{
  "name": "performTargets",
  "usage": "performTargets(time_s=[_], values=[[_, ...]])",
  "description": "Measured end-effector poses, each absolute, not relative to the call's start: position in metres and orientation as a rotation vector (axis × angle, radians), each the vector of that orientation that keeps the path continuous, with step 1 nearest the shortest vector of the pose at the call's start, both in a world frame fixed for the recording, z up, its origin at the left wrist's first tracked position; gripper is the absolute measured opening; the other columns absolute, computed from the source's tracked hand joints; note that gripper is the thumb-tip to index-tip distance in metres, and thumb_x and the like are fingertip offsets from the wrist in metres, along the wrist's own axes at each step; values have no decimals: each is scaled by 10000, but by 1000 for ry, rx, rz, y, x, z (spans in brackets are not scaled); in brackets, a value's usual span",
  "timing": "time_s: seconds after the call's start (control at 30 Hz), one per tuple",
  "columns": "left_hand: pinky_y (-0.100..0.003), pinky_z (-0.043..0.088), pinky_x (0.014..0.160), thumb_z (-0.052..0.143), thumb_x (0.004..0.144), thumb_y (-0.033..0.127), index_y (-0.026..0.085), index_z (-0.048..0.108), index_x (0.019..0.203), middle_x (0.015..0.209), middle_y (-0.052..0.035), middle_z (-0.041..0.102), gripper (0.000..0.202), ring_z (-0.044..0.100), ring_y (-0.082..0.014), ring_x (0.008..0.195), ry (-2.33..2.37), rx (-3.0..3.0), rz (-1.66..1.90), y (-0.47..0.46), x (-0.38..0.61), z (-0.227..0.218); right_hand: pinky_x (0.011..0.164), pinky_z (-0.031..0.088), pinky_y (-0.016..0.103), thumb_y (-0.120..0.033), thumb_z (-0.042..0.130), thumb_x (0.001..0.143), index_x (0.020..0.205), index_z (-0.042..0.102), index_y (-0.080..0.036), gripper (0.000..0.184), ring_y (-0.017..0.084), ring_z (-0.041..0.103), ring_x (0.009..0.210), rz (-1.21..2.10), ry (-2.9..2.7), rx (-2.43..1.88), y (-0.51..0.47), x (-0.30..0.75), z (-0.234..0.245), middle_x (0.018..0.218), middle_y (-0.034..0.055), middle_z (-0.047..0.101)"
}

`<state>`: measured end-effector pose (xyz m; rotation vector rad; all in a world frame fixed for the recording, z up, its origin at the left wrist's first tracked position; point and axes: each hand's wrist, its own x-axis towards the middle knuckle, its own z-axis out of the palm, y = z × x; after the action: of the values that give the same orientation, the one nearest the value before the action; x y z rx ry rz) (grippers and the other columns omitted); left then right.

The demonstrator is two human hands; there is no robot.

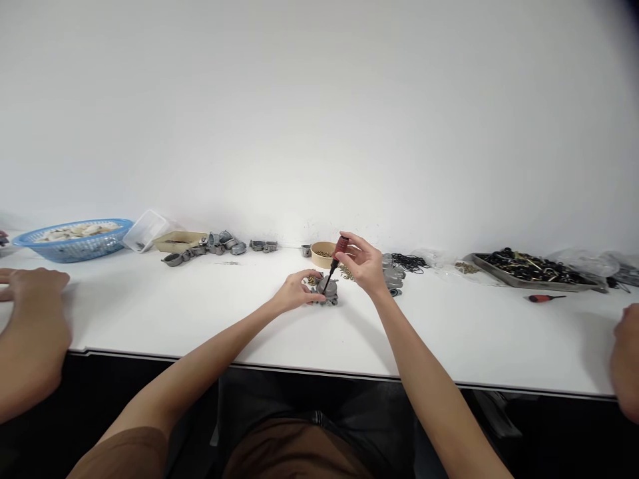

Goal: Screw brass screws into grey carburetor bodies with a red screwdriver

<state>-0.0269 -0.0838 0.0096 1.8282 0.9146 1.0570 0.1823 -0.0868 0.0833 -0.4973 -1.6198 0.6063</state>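
My right hand [363, 263] grips the red handle of a screwdriver [339, 251], which leans with its dark shaft pointing down and left. Its tip meets a grey metal housing [329, 289] on the white table, though the exact contact spot is too small to make out. On the left side of that housing, my left hand [295, 291] holds it between thumb and fingers. Small brass-coloured screws [312, 281] lie just behind the left fingers. More such pieces [346, 273] are scattered near the screwdriver.
Behind the work stands a round tan tub [320, 261]. Grey metal parts [394, 276] and black rings [407, 262] lie to the right, then a loaded metal tray [529, 285] and another screwdriver [542, 299]. Leftward are grey castings [219, 243] and a blue basket [74, 251]. Other people's arms [37, 326] rest at both sides.
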Motion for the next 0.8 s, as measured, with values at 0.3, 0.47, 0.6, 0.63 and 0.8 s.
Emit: performTargets(time_s=[0.3, 0.47, 0.6, 0.63, 0.8], values=[[-309, 647, 604, 897, 683, 341, 185, 647, 1152, 1285, -103, 619, 554, 635, -78, 616, 901, 1782, 1039, -83, -28, 9, 822, 622, 417, -413, 777, 813, 1226, 674, -244, 459, 217, 708, 885, 712, -1586, -449, -87, 183, 86, 1062, 75, 686], [-326, 648, 611, 894, 687, 345, 188, 641, 1165, 1301, -108, 608, 563, 632, -74, 601, 907, 1776, 1037, -84, -28, 11, 809, 620, 384, -408, 795, 796, 1189, 691, -248, 437, 223, 695, 938, 664, -1581, -474, -89, 182, 86, 1070, 75, 672], [-343, 651, 635, 886, 698, 371, 197, 637, 1188, 1351, -118, 587, 576, 646, -83, 622, 907, 1776, 1017, -81, -31, 11, 852, 611, 410, -401, 759, 836, 1274, 645, -253, 475, 234, 704, 974, 721, -1633, -421, -91, 180, 85, 1090, 83, 685], [-346, 650, 645, 885, 699, 375, 199, 636, 1198, 1362, -121, 583, 585, 650, -85, 626, 910, 1781, 1011, -80, -31, 10, 842, 611, 395, -388, 775, 822, 1255, 654, -255, 469, 226, 703, 959, 696, -1621, -441, -91, 179, 85, 1066, 74, 686], [-335, 628, 668, 901, 666, 403, 209, 630, 1241, 1370, -124, 598, 665, 651, -89, 605, 942, 1839, 999, -75, -35, 7, 835, 604, 359, -396, 786, 808, 1208, 677, -264, 434, 203, 688, 948, 573, -1614, -506, -91, 179, 86, 1124, 71, 650]])
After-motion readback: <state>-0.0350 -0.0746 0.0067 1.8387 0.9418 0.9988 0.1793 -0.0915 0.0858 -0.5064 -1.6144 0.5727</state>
